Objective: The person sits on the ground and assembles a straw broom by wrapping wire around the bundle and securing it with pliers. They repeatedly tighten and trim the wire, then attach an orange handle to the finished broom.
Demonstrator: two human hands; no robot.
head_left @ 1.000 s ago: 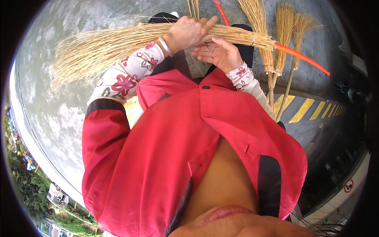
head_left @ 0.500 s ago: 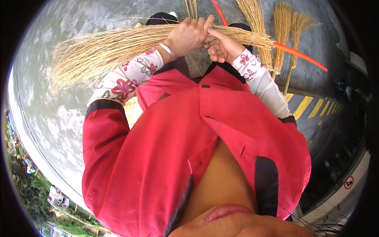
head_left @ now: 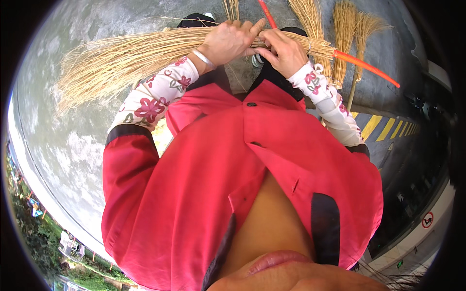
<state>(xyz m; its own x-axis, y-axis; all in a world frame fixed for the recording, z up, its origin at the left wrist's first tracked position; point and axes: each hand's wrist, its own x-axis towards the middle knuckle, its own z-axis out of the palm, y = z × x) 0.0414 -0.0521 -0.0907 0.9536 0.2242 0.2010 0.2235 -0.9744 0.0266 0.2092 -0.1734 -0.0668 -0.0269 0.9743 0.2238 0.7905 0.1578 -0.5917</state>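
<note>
A straw broom (head_left: pixel 131 57) lies across my lap. Its bristles fan out to the left, and a tapering orange handle (head_left: pixel 367 65) sticks out at its right end. My left hand (head_left: pixel 230 42) is closed over the middle of the straw, its index finger stretched along it to the right. Right beside it, my right hand (head_left: pixel 285 52) is closed on the same broom, with bent fingers on top and the thumb below. A thin band circles the straw near the handle. Whether the right fingertips also pinch a tie is too small to make out.
Several more straw brooms, such as the thick one (head_left: pixel 343 34), lie on the concrete floor (head_left: pixel 97 145) at the far right. Beyond my hands lies another red-orange handle (head_left: pixel 268 13) beside some straw (head_left: pixel 231 8). Yellow-and-dark striped edging (head_left: pixel 371 127) runs along the right.
My right hand has turned from palm up, under the straw, to back up, with its fingers now over the broom. My left hand and the broom have hardly moved.
</note>
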